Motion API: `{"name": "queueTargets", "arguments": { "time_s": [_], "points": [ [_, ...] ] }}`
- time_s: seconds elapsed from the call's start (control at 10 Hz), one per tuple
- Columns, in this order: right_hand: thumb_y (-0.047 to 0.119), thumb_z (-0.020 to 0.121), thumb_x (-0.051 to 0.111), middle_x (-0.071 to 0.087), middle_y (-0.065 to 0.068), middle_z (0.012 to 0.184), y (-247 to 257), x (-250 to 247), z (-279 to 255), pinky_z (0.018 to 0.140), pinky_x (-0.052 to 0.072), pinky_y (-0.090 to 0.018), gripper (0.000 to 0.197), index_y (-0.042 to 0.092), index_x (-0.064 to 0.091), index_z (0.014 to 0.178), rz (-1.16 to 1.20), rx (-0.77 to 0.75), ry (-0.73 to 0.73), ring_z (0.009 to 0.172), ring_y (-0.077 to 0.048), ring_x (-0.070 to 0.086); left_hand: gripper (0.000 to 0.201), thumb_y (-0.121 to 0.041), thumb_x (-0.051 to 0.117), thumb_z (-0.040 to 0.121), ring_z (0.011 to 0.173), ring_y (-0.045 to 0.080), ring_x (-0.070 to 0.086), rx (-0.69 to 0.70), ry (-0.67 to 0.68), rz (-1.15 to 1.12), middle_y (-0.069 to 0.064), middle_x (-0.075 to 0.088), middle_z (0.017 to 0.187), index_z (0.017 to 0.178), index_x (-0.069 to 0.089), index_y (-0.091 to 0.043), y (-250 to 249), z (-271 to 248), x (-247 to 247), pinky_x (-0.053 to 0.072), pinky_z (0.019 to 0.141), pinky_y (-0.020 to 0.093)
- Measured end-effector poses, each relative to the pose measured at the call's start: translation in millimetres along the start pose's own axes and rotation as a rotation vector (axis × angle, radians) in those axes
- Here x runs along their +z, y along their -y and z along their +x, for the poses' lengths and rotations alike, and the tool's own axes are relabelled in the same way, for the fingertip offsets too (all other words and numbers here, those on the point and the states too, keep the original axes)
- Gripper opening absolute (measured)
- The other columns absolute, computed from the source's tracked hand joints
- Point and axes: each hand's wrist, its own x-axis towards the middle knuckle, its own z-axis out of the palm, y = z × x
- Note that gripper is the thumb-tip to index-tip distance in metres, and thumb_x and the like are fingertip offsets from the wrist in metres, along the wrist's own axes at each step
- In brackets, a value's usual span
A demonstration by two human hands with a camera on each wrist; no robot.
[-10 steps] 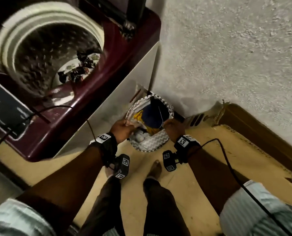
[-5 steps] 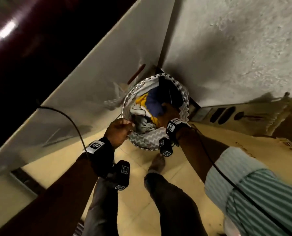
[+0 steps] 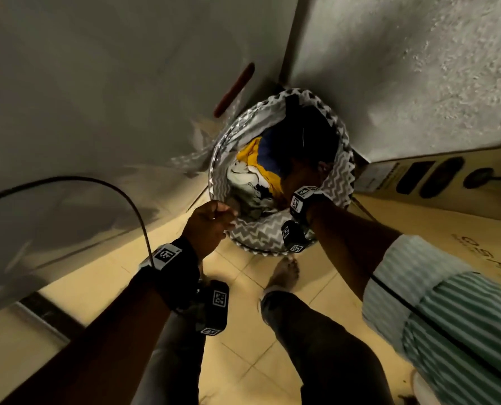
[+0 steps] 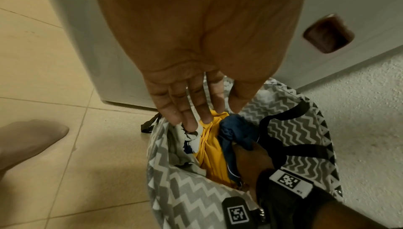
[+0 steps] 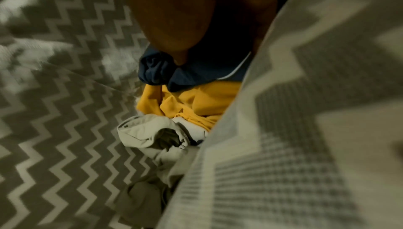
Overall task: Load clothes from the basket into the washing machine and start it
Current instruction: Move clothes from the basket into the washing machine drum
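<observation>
Right hand (image 4: 250, 156) grips navy garment (image 4: 237, 129) in basket (image 4: 181, 188) | left hand (image 3: 208, 226) pinches basket rim

Head view dim, warm cast; white metal washing machine side (image 3: 97, 83) smeared by motion blur, straight edges bowed toward the corners. Far inside of grey-and-white zigzag fabric basket (image 3: 258, 233) in deep shadow. Left wrist view brighter, mostly sharp. Right wrist view: near basket wall badly defocused, crumpled yellow cloth (image 5: 196, 101) at centre reasonably sharp
</observation>
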Motion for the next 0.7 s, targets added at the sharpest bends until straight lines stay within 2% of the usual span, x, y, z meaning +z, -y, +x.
{"name": "queueTargets", "arguments": {
  "time_s": [0.1,0.2,0.3,0.4,0.5,0.6,0.7],
  "points": [
    [0.020,0.097,0.053,0.045,-0.012,0.150,-7.2,-5.8,-6.8,0.113,0.034,-0.038,0.050,0.019,0.046,0.146,0.044,0.001,-0.096,0.138,-0.031,0.043,0.015,-0.002,0.055,0.096,0.069,0.016,0.060,0.013,-0.010,0.012,0.006,0.063,0.086,0.084,0.056,-0.011,-3.8,-10.8,5.4,0.042,0.056,0.023],
    [0.026,0.092,0.052,0.051,-0.014,0.147,0.9,-26.6,-42.6,0.114,0.035,-0.051,0.050,0.018,0.055,0.141,0.195,-0.135,-0.237,0.135,-0.037,0.046,0.020,0.000,0.055,0.096,0.054,0.004,0.062,0.047,-0.035,0.017,0.005,0.062,0.081,0.080,0.056,-0.012,-20.7,-29.5,14.0,0.043,0.043,0.012],
    [0.023,0.089,0.058,0.054,-0.022,0.140,-1.8,-42.3,-68.8,0.104,0.045,-0.051,0.043,0.018,0.064,0.132,0.260,-0.139,-0.424,0.125,-0.044,0.053,0.020,-0.001,0.057,0.096,0.062,0.014,0.058,0.063,-0.015,0.028,0.010,0.059,0.078,0.078,0.056,-0.011,-41.4,-51.4,22.9,0.043,0.042,0.011],
    [0.011,0.087,0.063,0.056,-0.023,0.131,13.1,-76.0,-114.2,0.097,0.050,-0.043,0.035,0.013,0.069,0.122,0.362,-0.177,-0.492,0.117,-0.043,0.057,0.023,0.000,0.056,0.096,0.055,0.012,0.059,0.066,0.006,0.035,0.008,0.060,0.078,0.076,0.055,-0.011,-61.7,-76.7,29.5,0.043,0.043,0.014],
    [0.022,0.089,0.051,0.059,-0.014,0.126,17.6,-94.5,-141.9,0.098,0.050,-0.040,0.030,0.030,0.070,0.110,0.530,-0.190,-0.406,0.115,-0.033,0.059,0.026,0.009,0.053,0.095,0.048,0.010,0.056,0.099,0.024,0.032,0.007,0.060,0.077,0.074,0.051,-0.007,-82.8,-106.8,35.8,0.041,0.040,0.013],
    [0.022,0.077,0.045,0.068,-0.007,0.113,16.4,-116.4,-168.1,0.090,0.054,-0.052,0.035,0.041,0.066,0.096,0.677,-0.246,-0.392,0.105,-0.028,0.064,0.019,0.012,0.049,0.095,0.059,0.018,0.049,0.126,0.061,0.053,0.010,0.057,0.077,0.083,0.052,-0.002,-101.8,-138.9,35.3,0.039,0.037,0.013],
    [0.002,0.073,0.042,0.069,-0.008,0.101,42.7,-165.6,-221.5,0.089,0.055,-0.050,0.045,0.038,0.068,0.084,0.840,-0.209,-0.339,0.095,-0.027,0.063,0.022,0.005,0.054,0.095,0.053,0.014,0.056,0.143,0.079,0.114,0.011,0.059,0.074,0.076,0.054,-0.007,-112.4,-162.4,26.8,0.042,0.041,0.017]
  ]
}}
